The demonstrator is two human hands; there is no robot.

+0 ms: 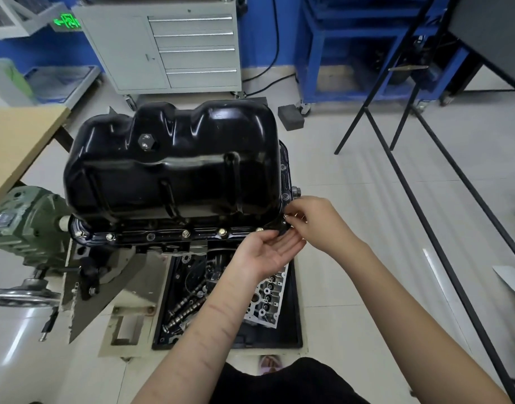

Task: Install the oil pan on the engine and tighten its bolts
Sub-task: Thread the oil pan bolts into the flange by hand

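The black pan (pixel 174 161) sits upside-down on the engine (pixel 174 246), several bolts (pixel 186 233) standing along its near flange. At the flange's right corner, my right hand (pixel 314 223) pinches a small bolt; my left hand (pixel 268 252) waits beneath, palm up, fingers relaxed.

The oil pan (pixel 174 161) sits on the engine (pixel 151 243) (cabinet (pixel 163 45) behind), parts tray (pixel 294 316) below.
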